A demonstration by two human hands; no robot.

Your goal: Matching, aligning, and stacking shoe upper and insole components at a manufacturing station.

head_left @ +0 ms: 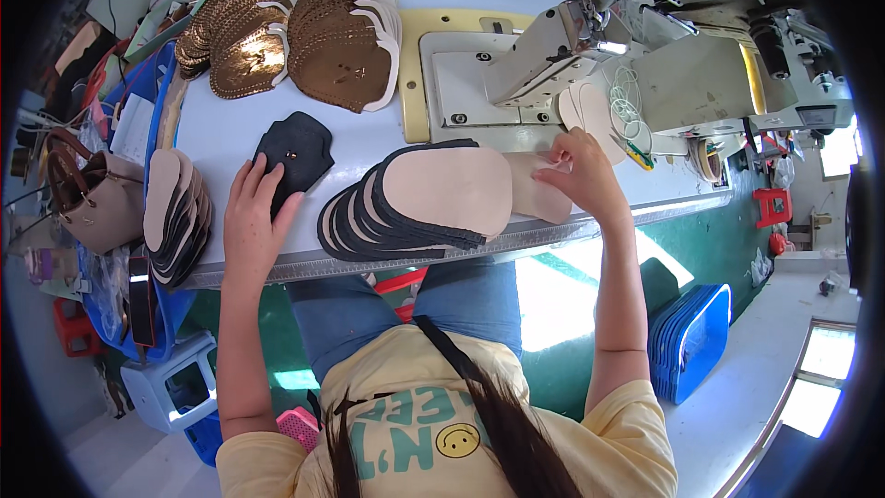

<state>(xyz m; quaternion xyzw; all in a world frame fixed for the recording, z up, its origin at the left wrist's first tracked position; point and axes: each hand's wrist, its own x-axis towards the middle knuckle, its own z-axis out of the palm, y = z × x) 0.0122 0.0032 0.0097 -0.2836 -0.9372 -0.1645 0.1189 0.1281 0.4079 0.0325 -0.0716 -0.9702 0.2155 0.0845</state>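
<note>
My left hand [253,220] lies with fingers apart on the lower left edge of a black shoe-upper piece [300,155], which rests on the table and has a small shiny spot. My right hand [588,177] is closed, thumb and fingers pinching the upper edge of a pale beige insole [535,192]. That insole lies just right of a fanned stack of beige and black insoles [447,187] between my hands. Beyond my right hand, several more beige insoles [583,104] lie beside the sewing machine [539,60].
Bronze stitched shoe uppers [341,60] with white edging are piled at the far left. Another insole stack [171,212] stands at the left table edge, near a handbag [103,194]. Yellow-handled thread snips [638,155] lie at right; blue baskets [696,341] stand on the floor.
</note>
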